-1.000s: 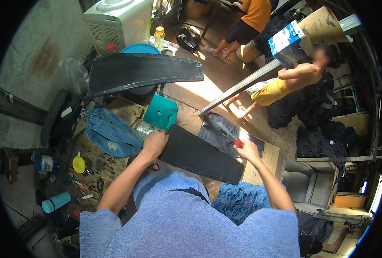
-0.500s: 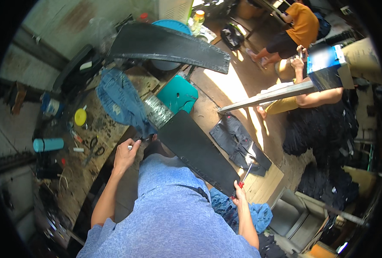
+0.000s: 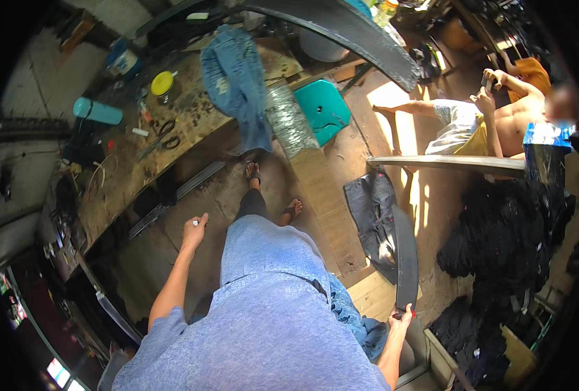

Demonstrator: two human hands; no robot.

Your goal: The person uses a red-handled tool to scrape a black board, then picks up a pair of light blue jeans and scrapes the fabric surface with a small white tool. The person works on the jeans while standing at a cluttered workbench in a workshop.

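Observation:
My right hand [image 3: 401, 317] is closed round the lower end of a long black board [image 3: 406, 260], which stands nearly edge-on beside the wooden bench. A bit of a red screwdriver handle [image 3: 412, 314] shows at the same fist; the rest of the tool is hidden. Off to the left, my left hand [image 3: 195, 229] is closed on a small white stick, with only its tip showing. Dark trousers [image 3: 370, 212] lie just beyond the black board. Faded blue jeans [image 3: 234, 78] hang over the worktable's edge.
On the worktable [image 3: 192, 130] are scissors [image 3: 162, 138], a teal bottle [image 3: 98, 111] and a yellow-lidded jar [image 3: 162, 83]. A second black board [image 3: 348, 36] juts in at the top. A turquoise stool [image 3: 325, 107], a metal beam [image 3: 452, 163], a seated person [image 3: 498, 120] and black cloth heaps [image 3: 491, 234] lie around.
The black board has swung off the wooden bench to the right and turned edge-on in my right hand. My left hand has moved back from the jeans. My view has turned.

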